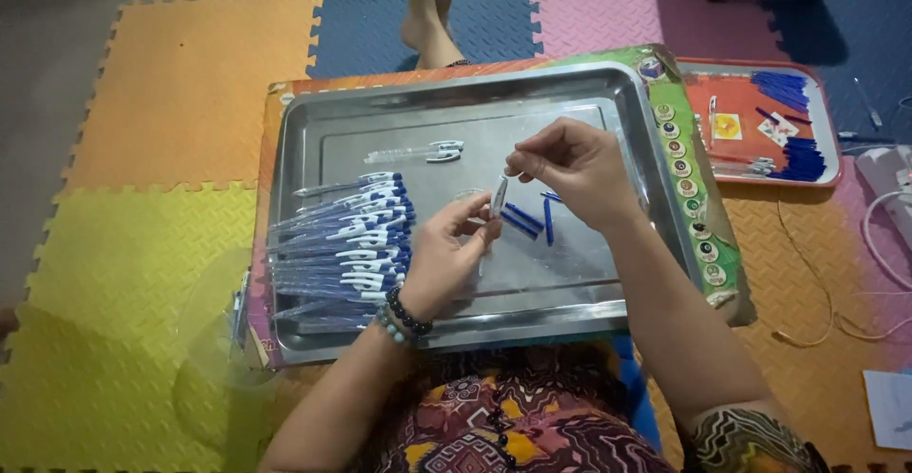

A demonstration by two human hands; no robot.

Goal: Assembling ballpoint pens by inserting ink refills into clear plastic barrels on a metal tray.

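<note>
Joining two hands over a steel tray (pixel 313 131), a person holds a clear pen barrel (pixel 498 196) upright between them. The left hand (pixel 445 259) pinches the barrel's lower end with thumb and forefinger closed on it, other fingers curled; the right hand (pixel 570 169) pinches its top end with fingertips drawn together. What else, if anything, the right fingers grip is too small to tell.

To do this step well, judged from the pose: keep the barrel steady and in line with whatever goes in, with the grip near the ends (a tilted barrel would likely jam a thin part).

The barrel is slim, transparent, slightly slanted, held just above the tray's middle. Just beside it on the tray lie loose blue parts (pixel 532 218). At the tray's left edge a row of pens (pixel 347 245) with blue-and-white clips lies side by side; two clear ones (pixel 418 153) lie apart, nearer the far rim. A red tray (pixel 736 164) of blue parts sits to the right on the foam mat (pixel 180 93).
</note>
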